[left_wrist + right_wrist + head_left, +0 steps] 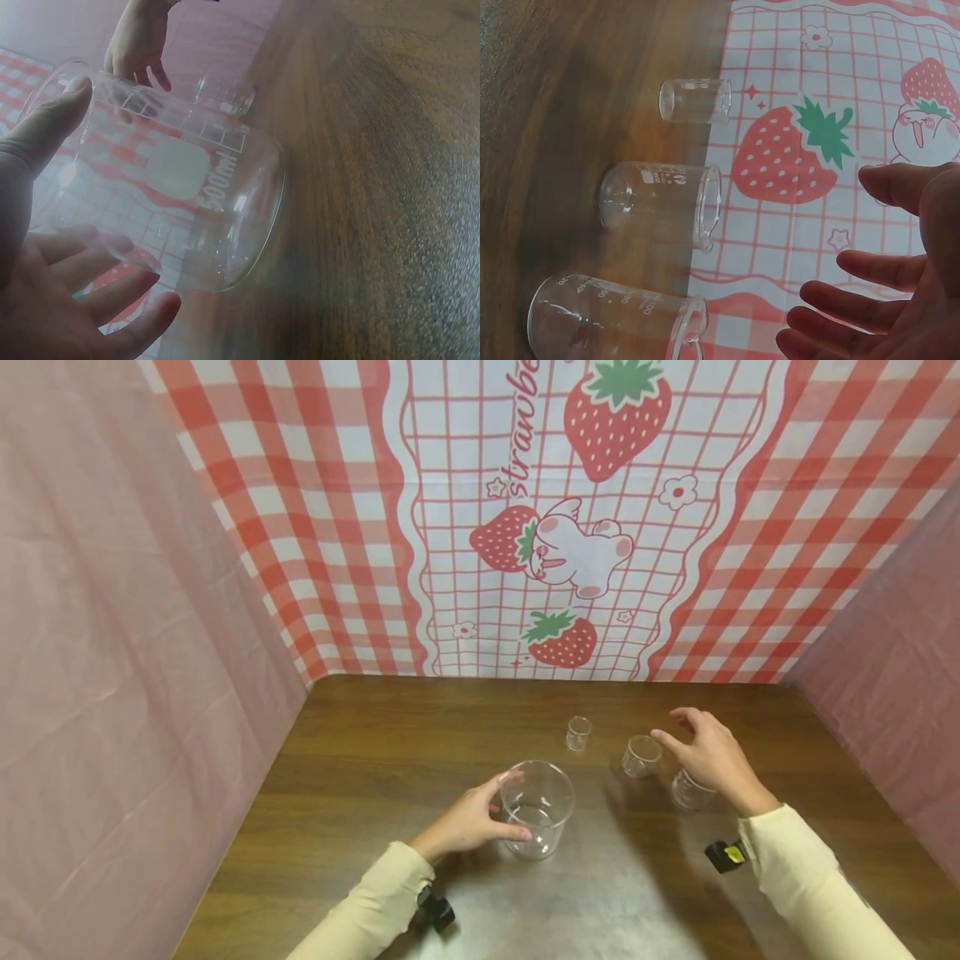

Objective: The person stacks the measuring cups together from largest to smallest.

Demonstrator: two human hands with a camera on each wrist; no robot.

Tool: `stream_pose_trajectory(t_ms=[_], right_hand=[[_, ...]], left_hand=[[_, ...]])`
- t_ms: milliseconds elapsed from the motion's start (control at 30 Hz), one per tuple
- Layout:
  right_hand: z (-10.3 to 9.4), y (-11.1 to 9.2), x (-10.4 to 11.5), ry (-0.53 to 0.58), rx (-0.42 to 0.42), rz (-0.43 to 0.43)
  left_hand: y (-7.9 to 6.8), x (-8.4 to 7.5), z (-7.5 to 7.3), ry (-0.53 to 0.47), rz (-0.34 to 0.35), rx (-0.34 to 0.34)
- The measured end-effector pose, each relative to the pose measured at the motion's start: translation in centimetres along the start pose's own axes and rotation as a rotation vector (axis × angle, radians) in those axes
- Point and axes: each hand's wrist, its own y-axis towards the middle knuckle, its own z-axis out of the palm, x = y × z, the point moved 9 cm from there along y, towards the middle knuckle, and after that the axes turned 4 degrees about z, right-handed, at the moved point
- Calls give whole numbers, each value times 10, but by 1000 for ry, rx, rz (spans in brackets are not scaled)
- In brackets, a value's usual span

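Observation:
A large clear glass beaker [542,843], marked 500ml in the left wrist view, stands on the wooden table. My left hand [471,817] holds it from the left, thumb across the near side and fingers around the far side. Over to the right, my right hand [708,750] hovers with fingers spread, nothing between them. Beneath it, a medium beaker [688,792] is partly hidden by the hand in the head view. A smaller beaker [640,758] stands just left of the right thumb. The smallest beaker [696,101] is farthest from that hand.
A brown wooden table [360,777] bears all the glassware. Behind it hangs a red-and-white checked cloth [360,568] with strawberry prints. Pink curtains [150,652] close off both sides.

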Motion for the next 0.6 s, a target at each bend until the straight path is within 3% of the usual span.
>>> stream_pose_trajectory(t_ms=[600], right_hand=[[5,-1,-17,-116,37,74]], left_hand=[[-1,-3,-1,2,5,0]])
